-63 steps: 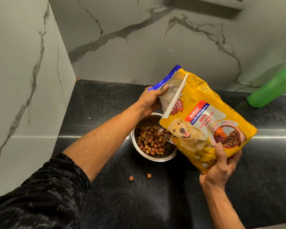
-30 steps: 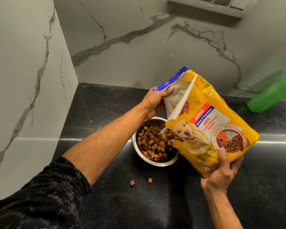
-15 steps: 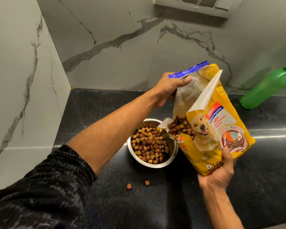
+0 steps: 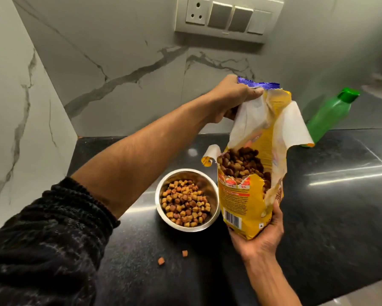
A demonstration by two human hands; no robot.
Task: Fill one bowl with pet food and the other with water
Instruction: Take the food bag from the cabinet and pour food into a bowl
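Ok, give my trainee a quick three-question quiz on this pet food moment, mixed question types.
1. True or false: the steel bowl already holds kibble.
2. Which hand supports the bottom of the yellow food bag: A) left hand B) right hand?
3. How many loose kibble pieces lie on the black counter in front of the bowl?

Key: 1 true. 2 B; the left hand grips the bag's torn top. 3 two. The green bottle stands capped behind.
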